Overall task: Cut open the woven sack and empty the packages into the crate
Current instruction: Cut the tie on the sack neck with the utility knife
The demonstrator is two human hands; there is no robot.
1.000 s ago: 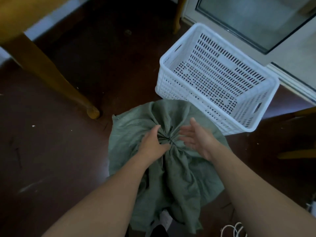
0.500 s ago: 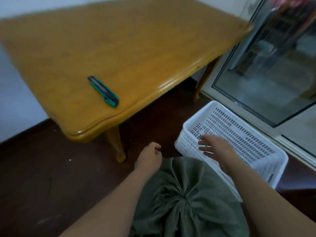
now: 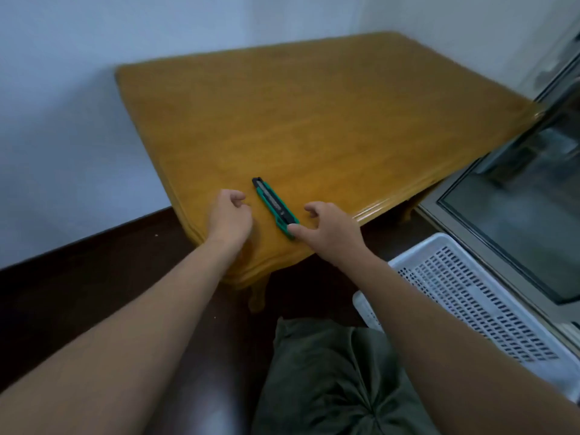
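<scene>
Grip the green-and-black plastic utility knife [image 3: 274,207] on the yellow wooden worktop [image 3: 314,120] mid-handle. Your right hand [image 3: 329,229] has its fingers [image 3: 310,208] spread and empty; your left hand [image 3: 230,213] is loosely curled, empty. The grey-green woven sack [image 3: 329,381] sits on the floor beside the white slotted plastic crate [image 3: 417,252].

I can read nothing here: no word, number or brand mark comes out clearly anywhere I look. The green and black utility knife [image 3: 275,207] lying on the bench [image 3: 314,120] has a dark strip along its body, but it is too blurred for me to tell whether anything is printed there. The white crate [image 3: 439,238] and the green sack [image 3: 329,372] on the floor show me only plain surfaces.
</scene>
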